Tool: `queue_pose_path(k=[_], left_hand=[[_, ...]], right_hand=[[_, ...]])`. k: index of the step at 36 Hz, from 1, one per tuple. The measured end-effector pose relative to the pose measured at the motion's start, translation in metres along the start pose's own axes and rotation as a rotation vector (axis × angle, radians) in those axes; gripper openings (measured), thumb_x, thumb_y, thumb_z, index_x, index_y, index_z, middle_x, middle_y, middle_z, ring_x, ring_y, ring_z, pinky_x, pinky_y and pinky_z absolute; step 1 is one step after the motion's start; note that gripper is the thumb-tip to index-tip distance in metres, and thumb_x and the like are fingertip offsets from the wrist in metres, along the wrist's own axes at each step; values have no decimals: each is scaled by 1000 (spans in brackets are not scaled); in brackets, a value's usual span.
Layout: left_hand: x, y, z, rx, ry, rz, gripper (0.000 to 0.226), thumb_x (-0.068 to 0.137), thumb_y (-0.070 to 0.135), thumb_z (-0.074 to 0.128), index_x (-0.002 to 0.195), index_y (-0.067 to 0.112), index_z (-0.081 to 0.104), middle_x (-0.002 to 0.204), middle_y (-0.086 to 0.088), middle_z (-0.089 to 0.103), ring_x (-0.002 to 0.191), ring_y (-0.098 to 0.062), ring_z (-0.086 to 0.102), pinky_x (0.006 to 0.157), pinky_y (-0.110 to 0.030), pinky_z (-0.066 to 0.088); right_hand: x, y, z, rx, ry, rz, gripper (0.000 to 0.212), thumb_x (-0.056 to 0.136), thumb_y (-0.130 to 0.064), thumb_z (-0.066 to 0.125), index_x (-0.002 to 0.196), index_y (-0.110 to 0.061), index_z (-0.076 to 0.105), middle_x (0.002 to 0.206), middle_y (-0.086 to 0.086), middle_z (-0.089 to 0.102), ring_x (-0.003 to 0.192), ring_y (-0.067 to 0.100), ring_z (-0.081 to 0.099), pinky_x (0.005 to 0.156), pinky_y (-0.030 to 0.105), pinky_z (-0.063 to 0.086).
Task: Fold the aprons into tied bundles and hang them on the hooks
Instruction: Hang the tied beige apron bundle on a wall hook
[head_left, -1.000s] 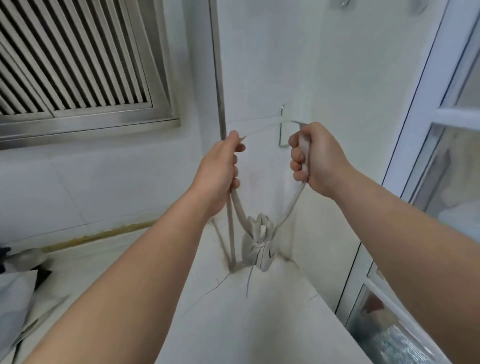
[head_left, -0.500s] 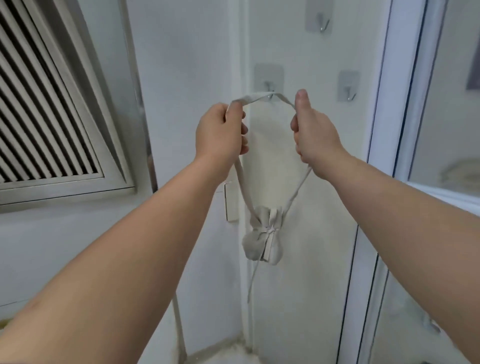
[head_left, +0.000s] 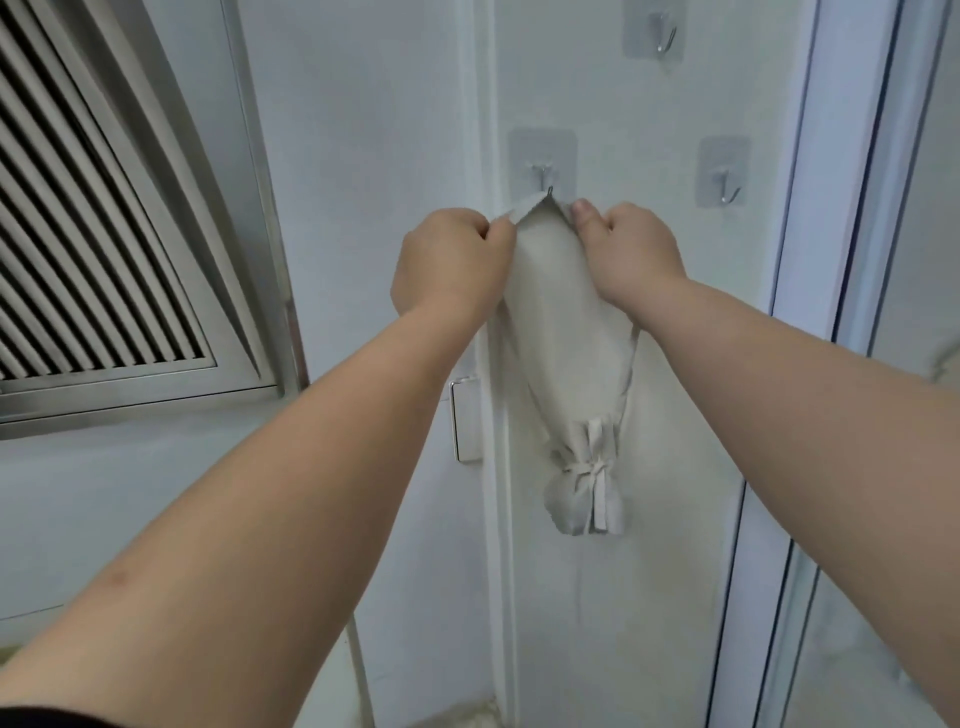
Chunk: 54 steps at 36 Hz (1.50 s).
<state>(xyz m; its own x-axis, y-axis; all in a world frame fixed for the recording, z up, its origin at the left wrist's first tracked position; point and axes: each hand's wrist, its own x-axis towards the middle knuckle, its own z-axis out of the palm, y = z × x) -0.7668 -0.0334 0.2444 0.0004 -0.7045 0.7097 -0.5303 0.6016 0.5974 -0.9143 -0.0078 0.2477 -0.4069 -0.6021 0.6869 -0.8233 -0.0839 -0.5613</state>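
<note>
HANGING STAGE, by the door frame (head_left: 810, 260): a person lifts the strap (head_left: 530, 203) of a beige apron bundle (head_left: 582, 483) to the middle hook (head_left: 545, 179) on the white wall (head_left: 363, 156). The left hand (head_left: 452, 260) and right hand (head_left: 628, 254) sit close together just below the hook. Each has its fingers curled and its thumb pinching the strap, one either side of the strap's peak. The peak meets the hook's tip, but whether it has dropped behind the prong can't be told from here.

The apron hangs against the wall btwn and below the wrists. The cloth narrows down to a tied knot, w/ the rounded bundle at the bottom. Its long axis runs near vertical, top at the hook, bottom drifting a little toward the door side. The tie ends point straight down.

Folding and tying look done for this one, so the job is prob. in its last step. The next move calls for seating the strap fully in the hook's curve. Both pinches then need easing off together, so the weight settles w/o the strap slipping off the tip.

A second hook (head_left: 724, 179) sits to the right and a third hook (head_left: 660, 31) higher up. A louvred vent (head_left: 104, 208) fills the wall at left.
</note>
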Motion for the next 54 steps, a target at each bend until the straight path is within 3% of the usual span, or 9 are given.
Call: queue_pose_path(k=[4, 9, 11, 15, 21, 32, 44, 49, 54], left_hand=[[-16, -4, 4, 33, -152, -14, 43, 88, 35, 46, 61, 6, 63, 77, -11, 71, 63, -23, 59, 64, -29, 48], [-32, -10, 0, 24, -218, -20, 43, 84, 39, 48, 77, 2, 67, 86, -11, 72, 79, -27, 68, 80, -42, 55], [-37, -17, -6, -23, -202, -32, 44, 85, 39, 47, 82, 0, 65, 90, -12, 71, 79, -27, 68, 79, -44, 55], [-49, -32, -21, -211, -237, -90, 32, 89, 30, 50, 91, 2, 66, 90, -9, 70, 61, -10, 66, 65, -32, 52], [-73, -69, -46, -239, -230, -134, 31, 91, 26, 53, 121, 26, 56, 93, 4, 67, 66, -6, 67, 69, -30, 54], [-119, -181, -169, -181, -68, -406, 27, 91, 15, 51, 116, 23, 58, 85, 6, 62, 56, 2, 61, 62, -25, 51], [-194, -331, -360, 2, -67, -665, 12, 93, 16, 56, 100, 17, 65, 77, 7, 64, 58, -2, 60, 61, -22, 46], [-228, -399, -431, 134, -96, -748, 12, 92, 19, 56, 99, 22, 66, 86, 2, 66, 81, -15, 61, 76, -30, 47], [-247, -457, -468, 310, -86, -839, 33, 92, 19, 57, 125, 15, 59, 115, -3, 63, 100, -14, 56, 83, -19, 38]], right_hand=[[-20, 4, 12, 29, -41, -77, 49, 101, -41, 31, 60, -15, 31, 61, -1, 38, 57, 16, 37, 50, 29, 24], [-44, 6, 14, 131, -19, -46, 31, 97, -42, 42, 80, -17, 48, 76, -3, 52, 79, 19, 50, 66, 29, 36], [-53, 3, 10, 215, 51, -52, 21, 96, -38, 45, 93, -18, 51, 82, -5, 56, 80, 15, 52, 72, 28, 41], [-70, -13, 7, 352, 144, -82, 19, 94, -25, 46, 76, -19, 46, 66, -13, 46, 60, 0, 43, 56, 11, 34], [-99, -49, 32, 458, -101, -124, 24, 90, -23, 52, 67, -24, 46, 60, -12, 44, 52, -1, 42, 52, 9, 35], [-182, -123, 149, 439, -432, -82, 20, 90, -24, 52, 70, -23, 53, 65, -9, 53, 67, 12, 50, 59, 25, 38], [-324, -282, 293, 515, -819, -122, 13, 89, -24, 55, 78, -18, 59, 70, -8, 56, 73, 16, 53, 65, 23, 35], [-383, -337, 348, 522, -948, -125, 14, 89, -25, 55, 84, -15, 63, 74, -6, 59, 77, 17, 55, 63, 24, 37], [-420, -364, 387, 510, -1044, -109, 12, 90, -20, 55, 86, -13, 64, 83, 0, 63, 78, 15, 55, 62, 24, 37]])
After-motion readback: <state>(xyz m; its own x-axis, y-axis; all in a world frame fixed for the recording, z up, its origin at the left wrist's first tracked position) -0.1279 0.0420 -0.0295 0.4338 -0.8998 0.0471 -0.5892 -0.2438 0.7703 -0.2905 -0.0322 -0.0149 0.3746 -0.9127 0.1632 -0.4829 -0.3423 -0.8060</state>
